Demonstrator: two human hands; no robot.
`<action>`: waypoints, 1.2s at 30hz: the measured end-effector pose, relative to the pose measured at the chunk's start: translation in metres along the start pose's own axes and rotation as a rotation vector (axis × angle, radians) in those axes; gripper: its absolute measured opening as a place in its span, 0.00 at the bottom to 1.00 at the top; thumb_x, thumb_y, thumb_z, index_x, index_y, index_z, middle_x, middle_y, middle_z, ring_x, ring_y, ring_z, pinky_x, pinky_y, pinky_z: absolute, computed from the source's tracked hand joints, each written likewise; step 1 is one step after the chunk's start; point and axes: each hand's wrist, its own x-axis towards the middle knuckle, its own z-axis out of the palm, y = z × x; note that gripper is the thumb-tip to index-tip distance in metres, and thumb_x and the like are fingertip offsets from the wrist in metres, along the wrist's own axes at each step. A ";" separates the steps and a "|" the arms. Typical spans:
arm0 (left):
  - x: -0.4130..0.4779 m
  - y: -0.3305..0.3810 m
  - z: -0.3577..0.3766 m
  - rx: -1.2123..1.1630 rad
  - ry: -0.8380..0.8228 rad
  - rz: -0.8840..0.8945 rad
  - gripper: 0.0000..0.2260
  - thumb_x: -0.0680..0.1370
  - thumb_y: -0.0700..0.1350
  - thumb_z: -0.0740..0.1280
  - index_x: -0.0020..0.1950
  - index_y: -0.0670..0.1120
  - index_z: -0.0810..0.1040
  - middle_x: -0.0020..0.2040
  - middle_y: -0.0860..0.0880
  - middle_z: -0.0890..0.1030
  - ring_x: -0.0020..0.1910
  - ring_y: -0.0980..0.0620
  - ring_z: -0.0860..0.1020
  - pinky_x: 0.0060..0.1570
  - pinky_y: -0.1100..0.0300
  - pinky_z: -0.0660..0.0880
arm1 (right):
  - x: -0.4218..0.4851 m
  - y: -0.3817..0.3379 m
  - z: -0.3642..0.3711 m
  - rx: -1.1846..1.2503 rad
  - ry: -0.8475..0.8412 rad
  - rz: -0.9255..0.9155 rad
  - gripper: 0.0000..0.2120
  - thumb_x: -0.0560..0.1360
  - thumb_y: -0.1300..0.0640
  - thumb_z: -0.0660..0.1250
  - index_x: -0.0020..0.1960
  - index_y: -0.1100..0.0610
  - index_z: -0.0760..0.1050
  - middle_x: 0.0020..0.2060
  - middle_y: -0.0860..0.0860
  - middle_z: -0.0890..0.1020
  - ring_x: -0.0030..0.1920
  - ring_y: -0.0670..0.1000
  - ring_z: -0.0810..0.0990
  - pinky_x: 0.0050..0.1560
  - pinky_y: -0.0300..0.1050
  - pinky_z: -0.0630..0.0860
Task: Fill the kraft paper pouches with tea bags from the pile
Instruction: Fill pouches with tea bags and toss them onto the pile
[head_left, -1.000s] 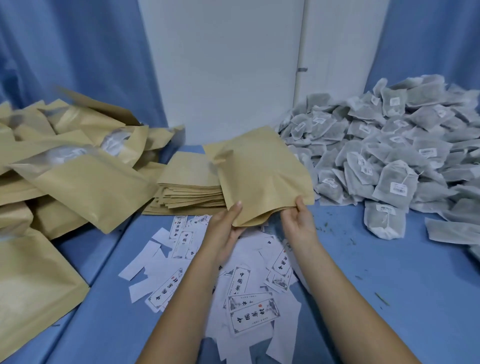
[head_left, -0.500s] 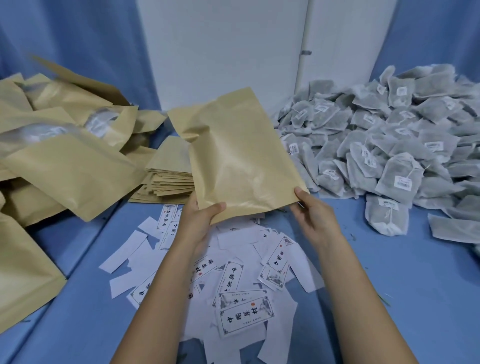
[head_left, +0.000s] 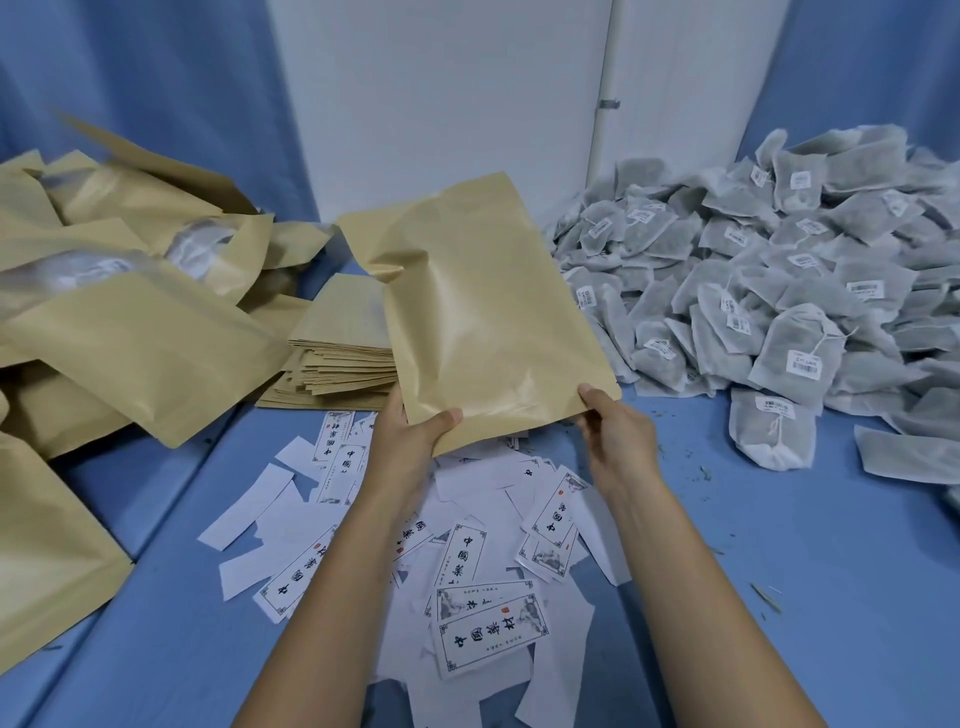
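You hold one tan kraft paper pouch (head_left: 483, 312) upright over the blue table (head_left: 779, 571), its lower edge towards you. Your left hand (head_left: 410, 441) grips its bottom-left corner, thumb on the front. Your right hand (head_left: 618, 441) pinches the bottom-right corner. Whether anything is inside it, you cannot tell.

At 2 o'clock lies the heap of grey mesh tea bags with white tags (head_left: 779, 270). At 10 o'clock, partly behind the held pouch, sits a stack of flat kraft pouches (head_left: 343, 358). At 9 o'clock bulging kraft pouches (head_left: 130, 332) lie heaped; pale contents show through their clear windows, too blurred to name. White printed paper labels (head_left: 488, 623) are scattered under your forearms. Your fingers behind the pouch are hidden, and the frame cuts off both heaps.
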 end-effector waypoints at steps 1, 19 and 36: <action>0.000 0.000 0.001 0.002 0.002 0.007 0.19 0.72 0.27 0.68 0.55 0.48 0.74 0.43 0.54 0.84 0.42 0.59 0.82 0.38 0.69 0.76 | 0.000 0.001 0.000 -0.001 -0.013 0.009 0.07 0.74 0.68 0.68 0.38 0.64 0.72 0.35 0.54 0.82 0.33 0.45 0.82 0.36 0.37 0.80; -0.006 -0.003 0.006 0.068 0.022 0.053 0.19 0.72 0.32 0.70 0.56 0.51 0.74 0.53 0.49 0.82 0.54 0.49 0.80 0.54 0.55 0.76 | -0.015 0.010 0.007 -0.081 -0.097 0.069 0.12 0.73 0.67 0.69 0.34 0.62 0.71 0.35 0.54 0.82 0.34 0.46 0.83 0.38 0.35 0.79; -0.011 -0.005 0.012 0.073 0.031 0.106 0.19 0.73 0.32 0.70 0.56 0.52 0.74 0.46 0.57 0.84 0.47 0.58 0.82 0.42 0.67 0.76 | -0.024 0.027 0.015 -0.224 -0.182 0.049 0.06 0.74 0.66 0.68 0.45 0.70 0.76 0.46 0.63 0.81 0.44 0.58 0.80 0.55 0.53 0.78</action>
